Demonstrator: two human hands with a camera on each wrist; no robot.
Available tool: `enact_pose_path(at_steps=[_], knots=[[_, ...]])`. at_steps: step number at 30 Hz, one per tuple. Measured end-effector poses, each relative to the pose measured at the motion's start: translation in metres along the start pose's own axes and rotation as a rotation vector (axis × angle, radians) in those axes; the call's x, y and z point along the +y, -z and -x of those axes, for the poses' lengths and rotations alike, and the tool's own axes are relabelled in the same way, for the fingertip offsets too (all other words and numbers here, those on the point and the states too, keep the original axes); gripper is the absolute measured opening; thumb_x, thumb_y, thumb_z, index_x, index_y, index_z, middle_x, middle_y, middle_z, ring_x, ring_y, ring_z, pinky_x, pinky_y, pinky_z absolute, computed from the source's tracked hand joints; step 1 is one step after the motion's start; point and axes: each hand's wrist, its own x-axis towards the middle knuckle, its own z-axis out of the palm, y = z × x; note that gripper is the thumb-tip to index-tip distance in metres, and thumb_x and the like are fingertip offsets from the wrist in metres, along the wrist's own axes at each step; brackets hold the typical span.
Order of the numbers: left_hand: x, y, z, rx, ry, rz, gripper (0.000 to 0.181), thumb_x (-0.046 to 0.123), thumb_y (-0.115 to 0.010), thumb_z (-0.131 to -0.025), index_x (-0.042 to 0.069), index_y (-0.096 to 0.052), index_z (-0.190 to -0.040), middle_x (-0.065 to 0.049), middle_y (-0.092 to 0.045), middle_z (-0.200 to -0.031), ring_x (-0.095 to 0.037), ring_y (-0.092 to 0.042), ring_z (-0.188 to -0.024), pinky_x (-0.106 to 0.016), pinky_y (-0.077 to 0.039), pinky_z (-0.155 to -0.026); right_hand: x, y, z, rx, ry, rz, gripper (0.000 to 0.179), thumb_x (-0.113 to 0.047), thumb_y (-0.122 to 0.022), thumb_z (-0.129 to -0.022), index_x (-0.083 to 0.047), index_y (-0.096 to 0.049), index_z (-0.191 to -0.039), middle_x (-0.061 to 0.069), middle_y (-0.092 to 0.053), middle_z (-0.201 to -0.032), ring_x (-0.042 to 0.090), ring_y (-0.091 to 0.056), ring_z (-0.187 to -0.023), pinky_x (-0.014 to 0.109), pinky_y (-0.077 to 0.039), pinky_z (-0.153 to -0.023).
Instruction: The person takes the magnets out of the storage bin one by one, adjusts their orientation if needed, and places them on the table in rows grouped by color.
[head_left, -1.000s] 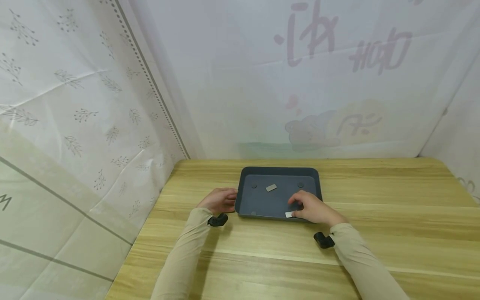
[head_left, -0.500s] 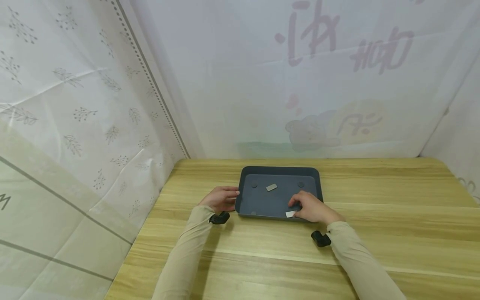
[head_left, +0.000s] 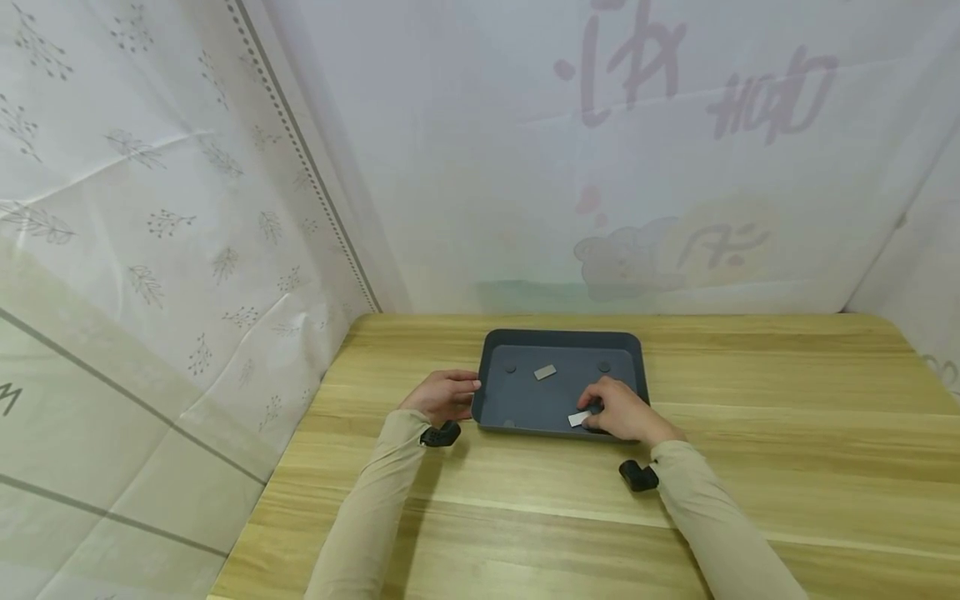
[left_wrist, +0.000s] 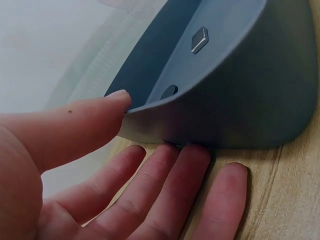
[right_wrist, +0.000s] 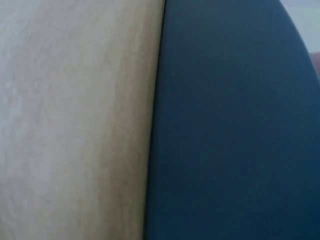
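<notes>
A shallow dark blue-grey tray point(head_left: 536, 408) lies on the wooden table in the head view. Inside it, toward the back, rests a small grey rectangular block point(head_left: 545, 372). My right hand point(head_left: 626, 412) reaches over the tray's front right part and pinches a small white rectangular piece point(head_left: 578, 418) between thumb and fingers. At the tray's left side is my left hand point(head_left: 444, 395). In the left wrist view its thumb point(left_wrist: 95, 117) touches the rim, while relaxed fingers point(left_wrist: 187, 175) lie low against the outer wall. The right wrist view shows only the tray's wall point(right_wrist: 225, 125) up close, without the fingers.
Dark round discs, such as one point(head_left: 604, 367) at the back right, lie near the tray's corners. The wooden table point(head_left: 540, 517) extends on all sides. Printed fabric point(head_left: 525, 167) hangs behind the table's back edge, and more hangs at the left.
My right hand has moved the white piece slightly away from the tray's front wall, farther into the tray. The left hand has stayed at the left side; the head view has shifted a little.
</notes>
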Motion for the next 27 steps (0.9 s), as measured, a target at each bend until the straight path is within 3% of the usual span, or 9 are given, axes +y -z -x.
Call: enact_pose_path(at_steps=[5, 12, 27], knots=[[-0.0004, 0.0001, -0.0003, -0.004, -0.005, 0.017, 0.046, 0.007, -0.057, -0.096, -0.003, -0.045, -0.140, -0.015, -0.063, -0.116, -0.019, -0.063, -0.094, -0.033, -0.054, -0.074, 0.0007, -0.0008, -0.0009, 0.018, -0.003, 0.000, 0.013, -0.010, -0.075, -0.082, -0.011, -0.071, -0.094, 0.006, -0.059, -0.098, 0.018, -0.054, -0.087, 0.036, -0.045, -0.079], [-0.0015, -0.0002, -0.0008, 0.004, 0.006, 0.036, 0.054, 0.008, -0.056, -0.096, 0.001, -0.036, -0.146, -0.024, -0.047, -0.141, -0.027, -0.057, -0.108, -0.038, -0.054, -0.071, 0.0009, -0.0009, -0.0026, 0.040, 0.007, 0.003, 0.011, -0.011, -0.075, -0.082, -0.010, -0.072, -0.092, 0.006, -0.060, -0.097, 0.017, -0.054, -0.085, 0.035, -0.045, -0.077], [-0.0023, 0.0004, 0.0001, -0.010, 0.014, 0.034, 0.053, 0.009, -0.056, -0.097, 0.003, -0.037, -0.146, -0.021, -0.052, -0.134, -0.023, -0.060, -0.099, -0.039, -0.054, -0.071, 0.0030, -0.0014, -0.0060, 0.026, -0.003, 0.029, 0.010, -0.013, -0.075, -0.083, -0.010, -0.069, -0.090, 0.005, -0.059, -0.094, 0.017, -0.051, -0.084, 0.036, -0.043, -0.078]])
